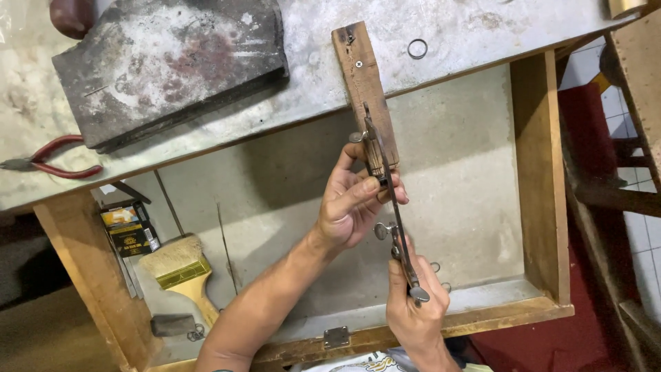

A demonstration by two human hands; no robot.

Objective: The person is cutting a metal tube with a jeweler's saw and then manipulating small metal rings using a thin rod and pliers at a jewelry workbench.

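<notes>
- A jeweller's saw frame (392,207) runs down the middle of the frame, held over an open wooden drawer (544,207), its upper end against the tip of a wooden bench pin (365,89) that juts from the bench top (482,34).
- The left hand (354,203) curls its fingers about the pin's end, thumb pressed on the saw's upper part; whatever it may pinch there is hidden.
- The right hand (413,310), low centre, wraps closed on the saw's handle, its fingers tucked out of sight.
- Upper left, a dark, stained block (172,62) lies on the bench; red-handled pliers (58,160) rest at the left edge, their tips cut off.
- A small metal ring (417,48) sits on the bench just right of the pin.
- Lower left in the drawer: a yellow-ferruled paintbrush (180,272), a small printed box (127,227), thin rods (226,255).
- The saw blade is too thin to make out; it possibly runs beside the frame.
- Small rings in the drawer are half hidden behind the right hand.
</notes>
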